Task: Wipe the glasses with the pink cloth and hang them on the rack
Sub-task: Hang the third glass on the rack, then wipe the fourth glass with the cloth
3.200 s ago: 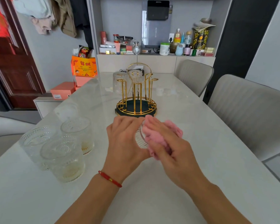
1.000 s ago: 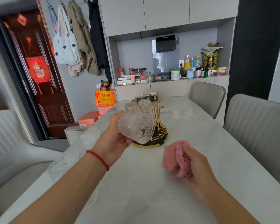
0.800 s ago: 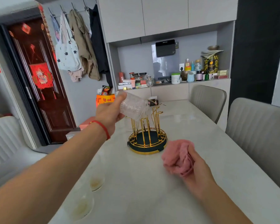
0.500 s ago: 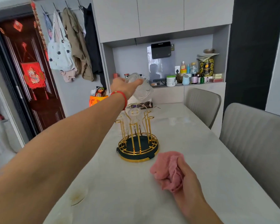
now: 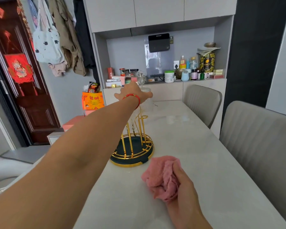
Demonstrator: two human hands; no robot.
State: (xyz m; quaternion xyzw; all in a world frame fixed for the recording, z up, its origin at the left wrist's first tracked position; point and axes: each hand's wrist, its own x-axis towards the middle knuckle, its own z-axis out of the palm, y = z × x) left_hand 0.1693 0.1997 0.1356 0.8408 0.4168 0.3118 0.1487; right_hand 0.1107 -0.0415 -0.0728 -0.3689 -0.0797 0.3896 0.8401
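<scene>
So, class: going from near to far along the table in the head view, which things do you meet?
right hand gripping the pink cloth → gold rack → left hand holding a glass → far grey chair

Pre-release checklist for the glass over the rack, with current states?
1. Left hand has a grip on the glass: ok.
2. Glass is above the gold rack: ok.
3. Glass seated on a prong: cannot tell, the hand and wrist hide it.
4. Rack base sits flat on the table: ok.
5. Right hand holds the pink cloth, clear of the rack: ok.
6. Free prong for the next glass: cannot tell.
</scene>
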